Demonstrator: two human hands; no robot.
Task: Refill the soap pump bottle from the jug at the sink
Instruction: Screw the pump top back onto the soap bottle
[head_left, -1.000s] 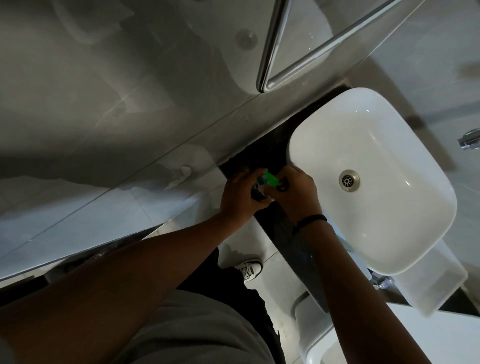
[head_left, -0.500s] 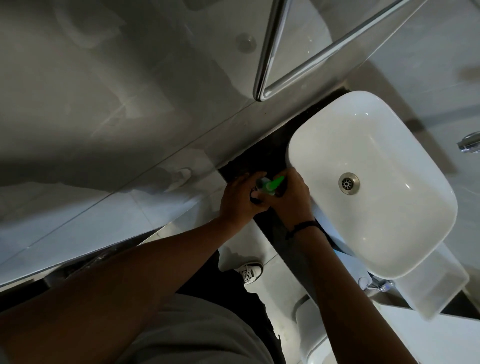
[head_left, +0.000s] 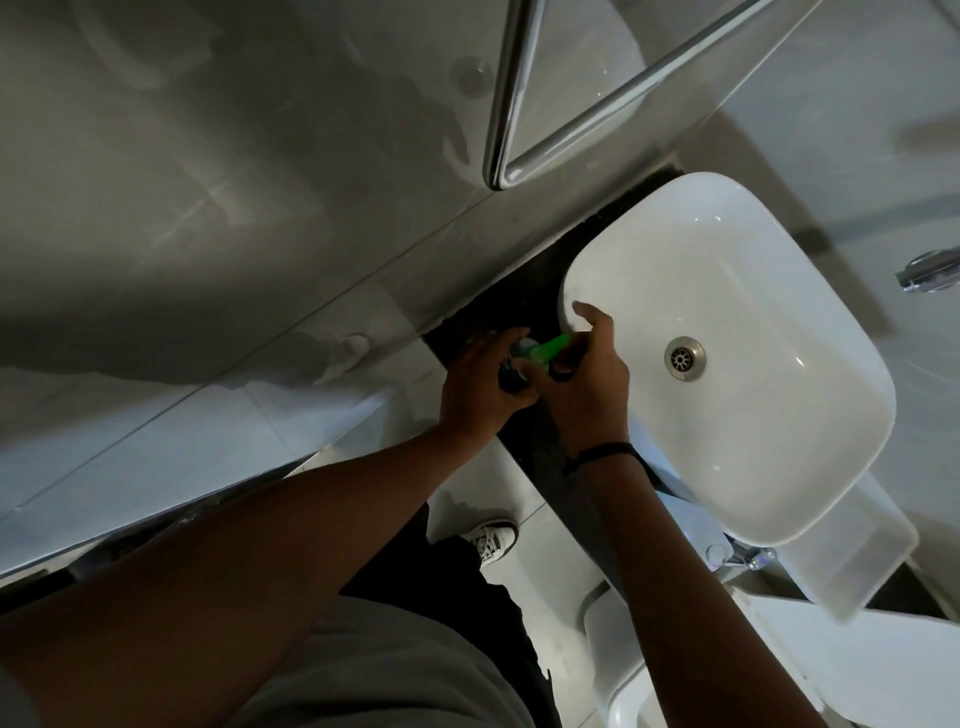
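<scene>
The soap pump bottle (head_left: 511, 376) stands on the dark counter (head_left: 540, 441) just left of the white sink basin (head_left: 727, 291); only its dark top shows between my hands. My left hand (head_left: 480, 392) grips the bottle's body. My right hand (head_left: 587, 387) holds the bright green pump head (head_left: 548, 349) at the bottle's top, fingers curled round it and one finger lifted against the basin rim. The jug is not visible.
The basin has a metal drain (head_left: 684, 358). A chrome tap (head_left: 930, 273) sticks out at the right edge. A mirror frame (head_left: 506, 104) hangs on the tiled wall above. A white toilet (head_left: 779, 665) stands at lower right, and my shoe (head_left: 491, 538) is on the floor.
My right hand has turned on the green pump head, which now points more toward the basin, and one finger has risen over the rim. The left hand keeps its grip.
</scene>
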